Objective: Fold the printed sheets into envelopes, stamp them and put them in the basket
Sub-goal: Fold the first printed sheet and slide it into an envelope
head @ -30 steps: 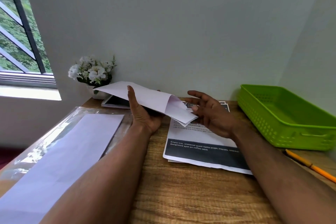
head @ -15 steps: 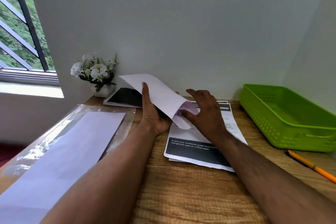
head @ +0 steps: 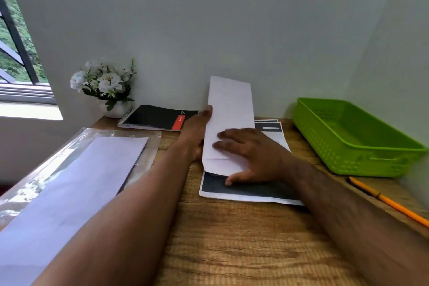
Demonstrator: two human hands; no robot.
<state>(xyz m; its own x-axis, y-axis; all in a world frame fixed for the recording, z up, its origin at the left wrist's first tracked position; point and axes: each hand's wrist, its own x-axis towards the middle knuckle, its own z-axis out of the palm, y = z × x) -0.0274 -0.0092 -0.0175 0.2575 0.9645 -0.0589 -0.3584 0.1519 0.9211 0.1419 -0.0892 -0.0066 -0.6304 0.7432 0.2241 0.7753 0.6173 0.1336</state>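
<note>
A white envelope (head: 232,100) points lengthwise away from me, its far end raised off the desk. My left hand (head: 196,132) grips its left edge, thumb on the front and fingers hidden behind. My right hand (head: 255,155) lies flat on the envelope's near half with fingers spread, the thumb at the edge of the flap. Under the envelope lies a small stack of printed sheets (head: 243,189) with dark bands. A green plastic basket (head: 336,146) stands at the right against the wall; I see nothing in it.
A pile of white envelopes in a clear plastic wrapper (head: 81,181) lies at the left. Behind my left hand are a black spiral notebook (head: 153,117) and a pot of white flowers (head: 104,81). An orange pencil (head: 392,204) lies by the basket on the wooden desk (head: 232,239).
The envelope has swung from lying crosswise to pointing away from me. My right hand has moved from its open end onto its face and presses it down over the sheets.
</note>
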